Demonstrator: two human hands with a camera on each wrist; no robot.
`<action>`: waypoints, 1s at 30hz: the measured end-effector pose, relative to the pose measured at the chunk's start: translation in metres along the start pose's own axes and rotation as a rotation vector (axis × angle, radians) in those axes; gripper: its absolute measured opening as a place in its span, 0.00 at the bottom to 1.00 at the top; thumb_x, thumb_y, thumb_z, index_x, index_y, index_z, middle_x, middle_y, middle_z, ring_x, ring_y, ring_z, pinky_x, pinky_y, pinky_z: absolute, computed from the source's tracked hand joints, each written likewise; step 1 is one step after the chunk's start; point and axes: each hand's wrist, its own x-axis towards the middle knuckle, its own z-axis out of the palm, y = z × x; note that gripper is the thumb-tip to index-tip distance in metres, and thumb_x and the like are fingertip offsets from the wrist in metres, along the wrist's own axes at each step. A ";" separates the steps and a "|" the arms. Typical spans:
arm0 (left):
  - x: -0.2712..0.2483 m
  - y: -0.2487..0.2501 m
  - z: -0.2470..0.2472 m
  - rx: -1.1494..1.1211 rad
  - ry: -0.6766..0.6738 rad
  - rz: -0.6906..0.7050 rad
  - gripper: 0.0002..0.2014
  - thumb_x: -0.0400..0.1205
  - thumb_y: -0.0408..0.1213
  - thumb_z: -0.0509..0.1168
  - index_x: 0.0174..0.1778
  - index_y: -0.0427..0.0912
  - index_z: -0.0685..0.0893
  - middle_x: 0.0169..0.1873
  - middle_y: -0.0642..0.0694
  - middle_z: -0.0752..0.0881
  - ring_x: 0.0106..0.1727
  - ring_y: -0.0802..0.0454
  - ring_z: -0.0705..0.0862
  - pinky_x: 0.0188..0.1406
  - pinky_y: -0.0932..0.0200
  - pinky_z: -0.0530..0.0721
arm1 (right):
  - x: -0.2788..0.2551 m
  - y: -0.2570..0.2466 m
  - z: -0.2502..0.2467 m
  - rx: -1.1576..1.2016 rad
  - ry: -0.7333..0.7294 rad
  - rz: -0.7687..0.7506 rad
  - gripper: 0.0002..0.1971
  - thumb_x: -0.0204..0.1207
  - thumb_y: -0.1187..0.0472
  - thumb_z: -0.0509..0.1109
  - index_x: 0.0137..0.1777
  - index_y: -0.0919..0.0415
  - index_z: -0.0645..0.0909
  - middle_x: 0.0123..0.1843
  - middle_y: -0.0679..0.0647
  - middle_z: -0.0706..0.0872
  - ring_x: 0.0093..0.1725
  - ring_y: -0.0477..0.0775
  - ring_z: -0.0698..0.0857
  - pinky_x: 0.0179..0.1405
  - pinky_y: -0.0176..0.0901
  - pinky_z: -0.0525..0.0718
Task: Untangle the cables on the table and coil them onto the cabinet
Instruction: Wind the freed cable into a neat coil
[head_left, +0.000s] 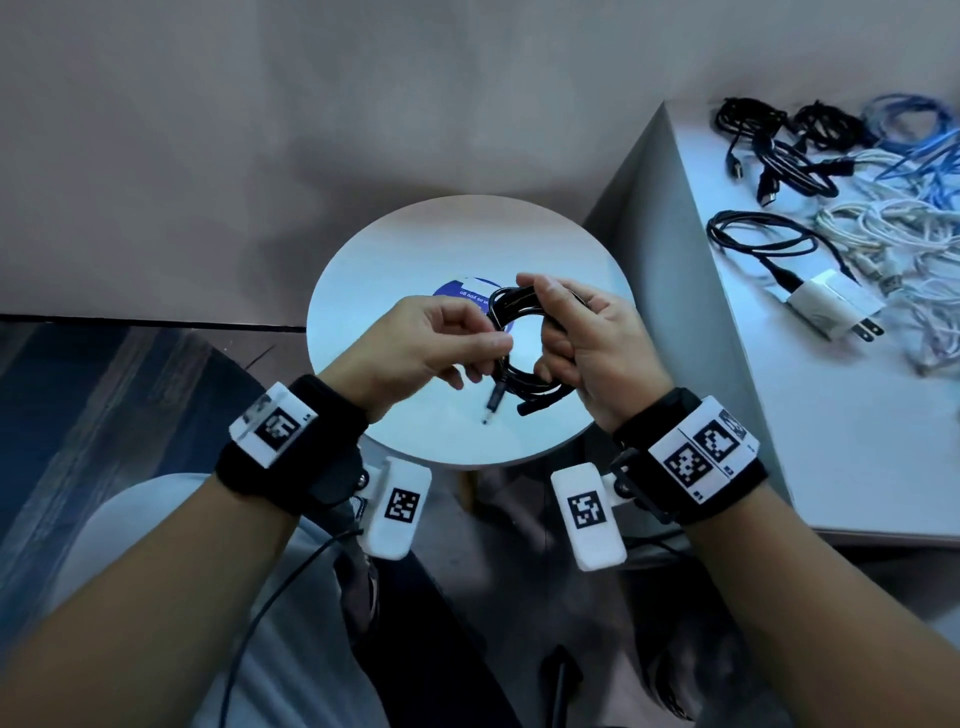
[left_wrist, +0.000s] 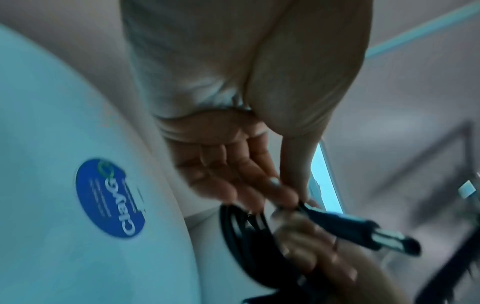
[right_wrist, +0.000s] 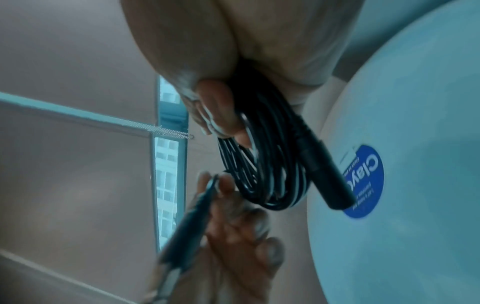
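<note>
A black cable wound into a coil (head_left: 524, 338) hangs above the round white table (head_left: 395, 270). My right hand (head_left: 576, 343) grips the coil (right_wrist: 259, 164) on its right side, fingers curled through the loops. My left hand (head_left: 441, 343) pinches the cable's loose end (left_wrist: 319, 214) between thumb and fingertips, just behind its metal jack plug (head_left: 492, 405), which points down toward me. A second, thicker black connector (right_wrist: 324, 174) sticks out from the coil's lower side. The plug (left_wrist: 384, 238) is blurred in the left wrist view.
A blue round sticker (head_left: 457, 293) lies on the table under the coil. The white cabinet (head_left: 831, 457) stands to the right, bearing black cables (head_left: 779, 150), blue and white cables (head_left: 904, 208) and a white charger (head_left: 836, 304). My knees are below the table.
</note>
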 end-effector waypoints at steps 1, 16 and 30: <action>0.000 -0.003 0.003 0.085 0.058 0.063 0.09 0.78 0.38 0.77 0.40 0.37 0.86 0.32 0.46 0.86 0.34 0.55 0.82 0.39 0.61 0.78 | 0.000 0.001 0.000 0.027 -0.015 0.015 0.11 0.86 0.57 0.65 0.59 0.63 0.85 0.23 0.49 0.61 0.18 0.46 0.58 0.26 0.46 0.62; 0.006 -0.010 0.020 0.260 0.206 0.105 0.11 0.80 0.46 0.71 0.52 0.44 0.82 0.40 0.44 0.89 0.39 0.48 0.91 0.47 0.46 0.88 | -0.008 -0.010 0.012 -0.091 -0.128 -0.037 0.11 0.86 0.57 0.65 0.58 0.59 0.88 0.24 0.54 0.64 0.17 0.48 0.63 0.19 0.38 0.67; 0.007 -0.018 0.040 0.254 0.523 0.058 0.11 0.76 0.46 0.65 0.37 0.45 0.89 0.30 0.48 0.90 0.40 0.44 0.89 0.45 0.43 0.86 | -0.009 -0.003 0.020 -0.248 -0.170 -0.022 0.15 0.88 0.58 0.64 0.71 0.61 0.82 0.21 0.49 0.69 0.16 0.51 0.70 0.19 0.36 0.70</action>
